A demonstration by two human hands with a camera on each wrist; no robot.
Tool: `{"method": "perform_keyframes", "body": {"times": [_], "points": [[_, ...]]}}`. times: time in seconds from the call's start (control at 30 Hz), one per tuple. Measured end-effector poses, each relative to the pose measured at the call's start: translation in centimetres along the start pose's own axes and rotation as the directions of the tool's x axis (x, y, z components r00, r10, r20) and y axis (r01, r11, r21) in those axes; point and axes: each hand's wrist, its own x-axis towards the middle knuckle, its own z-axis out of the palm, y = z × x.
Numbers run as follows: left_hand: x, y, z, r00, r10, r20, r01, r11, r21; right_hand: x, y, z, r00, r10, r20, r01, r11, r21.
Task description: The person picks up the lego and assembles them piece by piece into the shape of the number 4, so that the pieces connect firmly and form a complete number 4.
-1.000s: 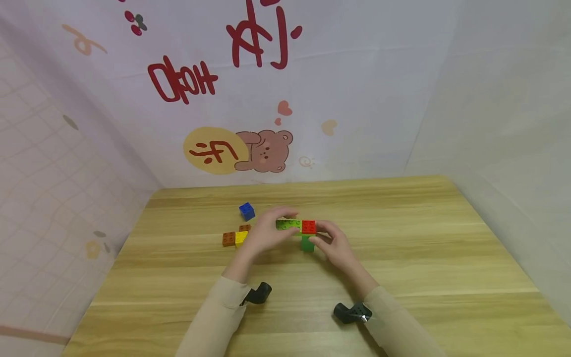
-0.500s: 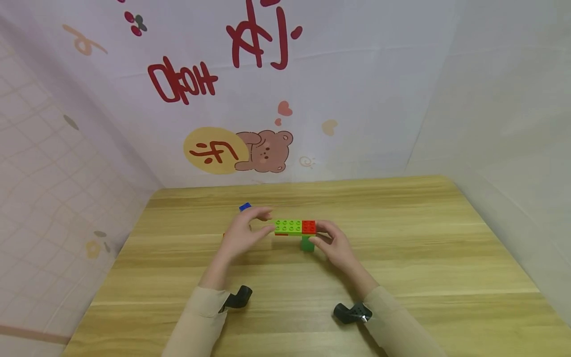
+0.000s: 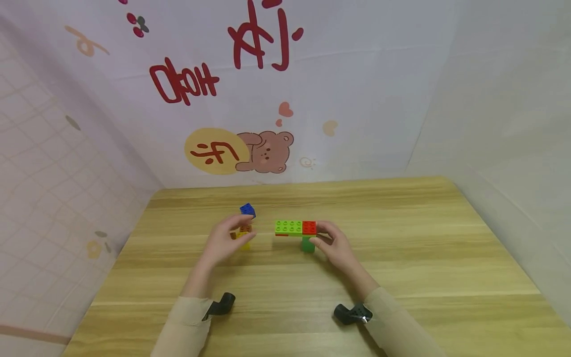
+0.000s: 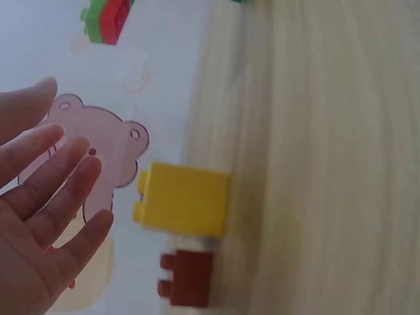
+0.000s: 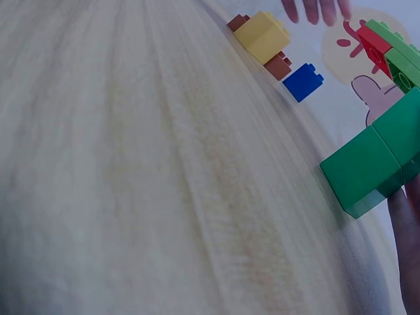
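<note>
My right hand [image 3: 337,249] grips the right end of a toy building brick structure, thumb in front and fingers behind. It has stacked dark green bricks [image 5: 364,167] as a column, with a red brick [image 3: 309,227] and a long lime green brick [image 3: 288,227] on top. The lime brick juts out to the left above the table, with another red brick [image 5: 374,47] under its far end. My left hand [image 3: 218,244] hovers with fingers spread and nothing in it, near a yellow brick [image 4: 187,200] and brown bricks [image 4: 191,279], which it partly hides in the head view.
A blue brick [image 3: 247,209] lies behind the yellow and brown ones. The wooden table [image 3: 401,218] meets a printed cloth backdrop [image 3: 357,99] at its far edge. Black wrist devices [image 3: 352,314] sit at both cuffs.
My left hand has moved left, away from the lime brick, to beside the yellow and brown bricks. My right hand and the structure have stayed in place.
</note>
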Motion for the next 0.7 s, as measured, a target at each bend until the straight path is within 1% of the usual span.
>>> {"method": "perform_keyframes", "body": {"times": [0.03, 0.2, 0.27, 0.37, 0.43, 0.57, 0.7], "points": [[-0.1, -0.2, -0.1, 1.0, -0.004, 0.003, 0.004, 1.0, 0.004, 0.0, 0.1, 0.0, 1.0, -0.001, -0.001, 0.001, 1.0, -0.001], [-0.6, -1.5, -0.5, 0.999, 0.041, 0.032, -0.044, 0.996, 0.074, 0.0, 0.2, -0.1, 1.0, -0.004, 0.0, 0.004, 1.0, 0.0], [-0.7, -2.0, -0.6, 0.998, 0.048, 0.043, -0.052, 0.994, 0.095, 0.0, 0.2, -0.1, 1.0, -0.003, 0.001, 0.003, 1.0, 0.004], [-0.9, -2.6, -0.8, 0.997, 0.038, 0.064, -0.046, 0.991, 0.124, 0.0, 0.2, -0.1, 1.0, -0.001, 0.002, 0.001, 1.0, 0.01], [-1.0, -2.9, -1.0, 0.996, 0.03, 0.078, -0.04, 0.991, 0.126, 0.0, 0.3, -0.2, 1.0, 0.002, 0.002, -0.002, 1.0, 0.01], [-1.1, -3.2, -1.1, 0.994, 0.012, 0.106, -0.028, 0.989, 0.146, 0.0, 0.3, -0.2, 1.0, 0.011, 0.005, -0.011, 1.0, 0.008], [-1.1, -3.5, -1.1, 0.992, -0.012, 0.122, -0.011, 0.983, 0.185, 0.1, 0.4, -0.2, 1.0, 0.019, 0.008, -0.019, 1.0, 0.001]]}}
